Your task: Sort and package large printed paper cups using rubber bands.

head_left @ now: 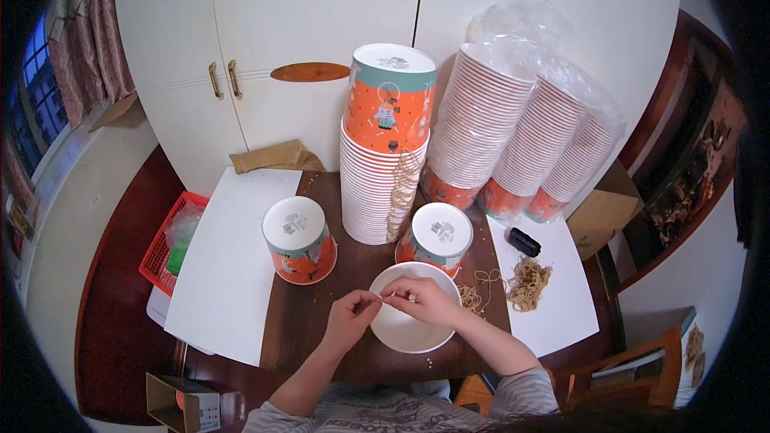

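Observation:
My left hand [354, 317] and my right hand [423, 301] meet over an upright paper bucket [401, 338] with a white inside. Both hands are closed in a pinch, fingertips together near the bucket's left side. What they pinch is too small to make out. Just beyond stands an upside-down paper bucket [439, 232], orange and green with a white base. Another upside-down bucket [298, 232] is to the left. Tan twine [472, 298] lies by the open bucket's right rim, with a strand running toward a tangled twine pile [529, 285].
A tall stack of upside-down buckets [377, 184] stands at the back, twine strands hanging down its side. Plastic-wrapped bucket stacks [489, 112] lean at the back right. A black oblong object [523, 242] lies near the twine. A red basket [164, 240] is left of the table [297, 329].

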